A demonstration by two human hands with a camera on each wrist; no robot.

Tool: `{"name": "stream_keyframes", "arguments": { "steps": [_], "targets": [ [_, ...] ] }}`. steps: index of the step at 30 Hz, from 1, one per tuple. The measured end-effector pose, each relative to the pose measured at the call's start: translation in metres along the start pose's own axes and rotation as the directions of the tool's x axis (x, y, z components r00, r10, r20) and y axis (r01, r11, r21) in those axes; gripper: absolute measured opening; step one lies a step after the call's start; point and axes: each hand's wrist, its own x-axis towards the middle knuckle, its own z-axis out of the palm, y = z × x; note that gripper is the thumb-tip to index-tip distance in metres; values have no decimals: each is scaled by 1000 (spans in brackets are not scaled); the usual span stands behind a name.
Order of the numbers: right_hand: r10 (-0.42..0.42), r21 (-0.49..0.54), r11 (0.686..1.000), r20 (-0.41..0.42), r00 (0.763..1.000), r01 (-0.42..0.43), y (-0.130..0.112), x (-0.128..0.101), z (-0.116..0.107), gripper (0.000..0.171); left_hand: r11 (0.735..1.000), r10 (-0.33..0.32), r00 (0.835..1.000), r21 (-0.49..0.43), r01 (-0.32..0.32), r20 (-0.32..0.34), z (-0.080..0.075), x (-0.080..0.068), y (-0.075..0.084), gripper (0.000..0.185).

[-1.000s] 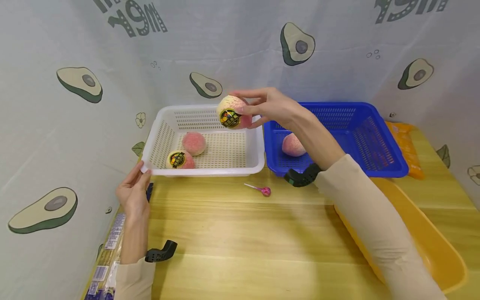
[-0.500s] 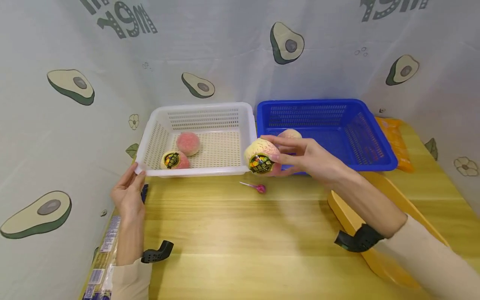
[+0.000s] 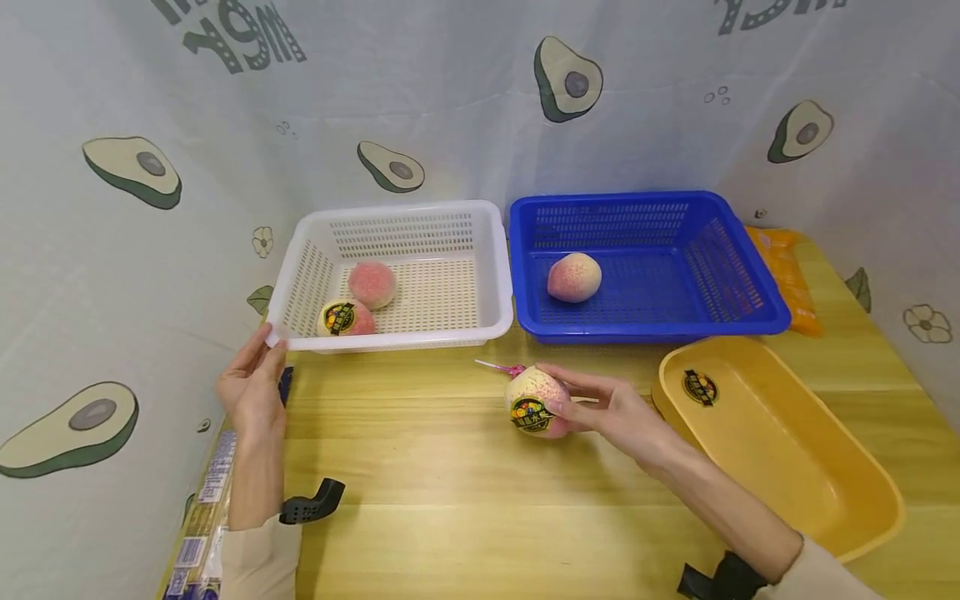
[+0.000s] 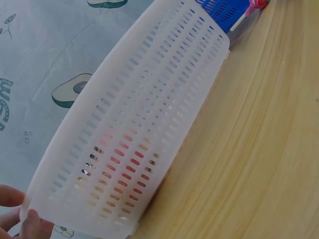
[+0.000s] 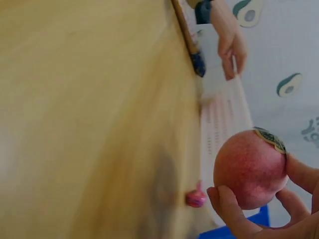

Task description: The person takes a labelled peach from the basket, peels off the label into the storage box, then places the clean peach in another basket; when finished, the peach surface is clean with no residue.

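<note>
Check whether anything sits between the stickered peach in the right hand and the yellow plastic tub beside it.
Nothing visible does. The right hand holds the pink-speckled peach with the round sticker low over the wooden table, and the yellow plastic tub lies just to its right with only the hand itself between them. The pink lollipop lies behind the peach, off that line.

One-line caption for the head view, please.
Right hand holds a stickered peach over the wooden table; left hand grips the white basket corner.

Bright, even light with soft shadows; a pale glare patch on the worktop (image 3: 480,500). Head view bends at its edges; right wrist view is motion-blurred.
</note>
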Motion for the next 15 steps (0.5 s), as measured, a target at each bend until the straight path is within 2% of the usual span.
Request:
{"name": "stream_keyframes", "arguments": {
  "steps": [3,8,11,15],
  "targets": [
    [20,15,1000,-31,999,-19,13,-3,8,61,1000,0,1000,0,0,1,1,0,-1,35],
    [4,50,999,-58,998,-1,27,-4,14,58,1000,5,1000,-23,-5,1,2,0,-1,37],
    [-16,20,1000,-85,996,18,33,-6,16,56,999,9,1000,-33,-9,2,2,0,-1,39],
    [-30,-93,996,-146,989,16,35,-8,19,53,999,15,1000,-42,-15,-4,2,0,-2,40]
  ]
}}
